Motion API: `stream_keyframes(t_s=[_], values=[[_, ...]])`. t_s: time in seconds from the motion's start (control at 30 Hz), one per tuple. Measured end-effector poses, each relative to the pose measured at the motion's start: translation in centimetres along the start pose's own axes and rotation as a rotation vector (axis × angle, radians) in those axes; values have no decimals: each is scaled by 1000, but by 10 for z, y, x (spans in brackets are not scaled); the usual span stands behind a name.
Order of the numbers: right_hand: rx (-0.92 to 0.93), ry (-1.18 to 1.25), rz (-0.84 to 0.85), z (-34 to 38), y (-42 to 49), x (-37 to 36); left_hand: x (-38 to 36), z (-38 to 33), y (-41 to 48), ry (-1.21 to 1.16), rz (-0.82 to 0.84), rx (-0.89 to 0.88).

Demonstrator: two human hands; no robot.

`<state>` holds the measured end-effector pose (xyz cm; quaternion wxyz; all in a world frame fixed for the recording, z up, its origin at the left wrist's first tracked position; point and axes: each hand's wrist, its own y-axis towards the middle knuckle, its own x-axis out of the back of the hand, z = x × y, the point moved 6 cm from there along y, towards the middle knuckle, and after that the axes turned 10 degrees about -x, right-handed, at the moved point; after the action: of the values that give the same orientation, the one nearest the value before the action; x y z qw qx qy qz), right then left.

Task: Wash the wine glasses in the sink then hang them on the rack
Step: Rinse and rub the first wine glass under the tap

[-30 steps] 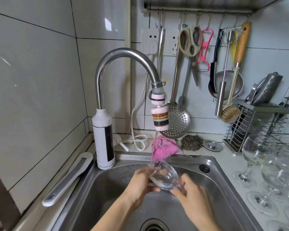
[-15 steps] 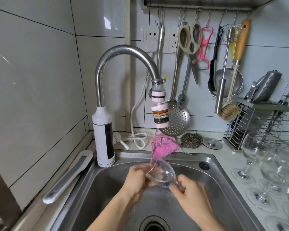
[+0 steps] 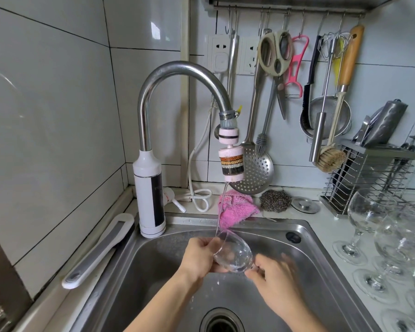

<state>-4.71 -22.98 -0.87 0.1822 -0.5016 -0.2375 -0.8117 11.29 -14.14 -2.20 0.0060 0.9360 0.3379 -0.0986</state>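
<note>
A clear wine glass (image 3: 234, 254) lies tilted over the steel sink (image 3: 316, 264), its mouth up and to the left under a thin stream of water from the tap (image 3: 177, 70). My left hand (image 3: 200, 257) grips the bowl from the left side. My right hand (image 3: 277, 281) pinches the stem end at the lower right; the stem itself is hidden by my fingers. Several more wine glasses (image 3: 367, 216) stand upright on the counter to the right of the sink.
A pink cloth (image 3: 237, 208) and a steel scourer (image 3: 274, 200) lie behind the sink. Utensils hang from a rail (image 3: 288, 10) on the back wall. A wire rack (image 3: 369, 178) stands at the back right. The drain (image 3: 222, 322) is below my hands.
The glass has turned a little in my hands and shifted slightly left under the stream. My right hand has moved and is blurred.
</note>
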Motion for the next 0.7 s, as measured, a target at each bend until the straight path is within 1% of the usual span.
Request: stream_keyframes(t_s=[0.1, 0.17, 0.3, 0.43, 0.5, 0.6, 0.7], values=[[47, 58, -18, -2, 0, 6, -4, -2, -2, -87, 62, 8], [56, 66, -36, -1, -1, 10, -7, -2, -2, -136, 64, 18], [5, 6, -68, 1, 0, 9, -4, 2, -1, -49, -19, 55], [33, -23, 9, 6, -1, 0, 9, 3, 1, 57, -83, 39], [59, -14, 48, 7, -2, -1, 12, 4, 1, 108, -87, 38], [59, 72, 74, 7, -2, 1, 11, 2, 2, 51, -75, 29], [33, 159, 53, 4, -3, 4, 6, 0, 2, -12, -27, 45]])
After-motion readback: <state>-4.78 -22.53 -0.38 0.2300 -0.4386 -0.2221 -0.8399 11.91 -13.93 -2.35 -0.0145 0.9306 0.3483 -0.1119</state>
